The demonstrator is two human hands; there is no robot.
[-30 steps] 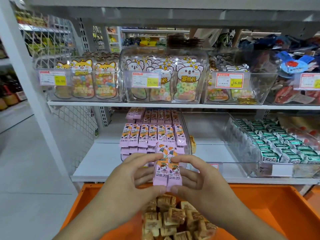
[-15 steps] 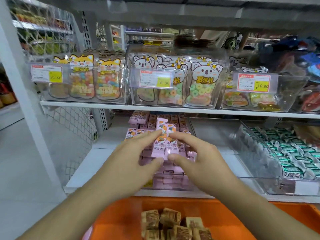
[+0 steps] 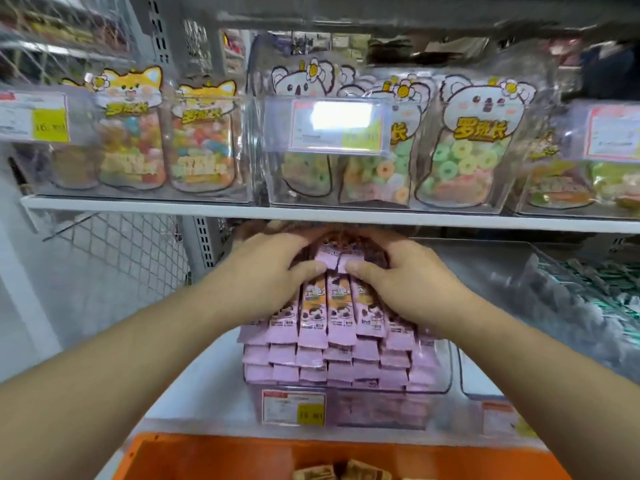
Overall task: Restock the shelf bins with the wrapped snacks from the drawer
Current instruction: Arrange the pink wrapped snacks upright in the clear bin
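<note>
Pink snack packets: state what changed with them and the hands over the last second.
Both hands carried the pair of pink packets from above the orange drawer forward into the clear bin, onto the back of the stack. The left hand and right hand still pinch them. Bin, stack and upper-shelf candy bags stayed put.

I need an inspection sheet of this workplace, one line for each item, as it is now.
Surface: white lower shelf carrying clear bin.
Job's things: pink snacks stacked in the bin; orange drawer below holds brown snacks.
Clutter: nothing seen.
Grippers: left hand and right hand both grip pink packets on top of the stack.
Cables: nothing seen.
Surroundings: upper shelf with candy bags, price tags, a bin of green packets at right.
</note>
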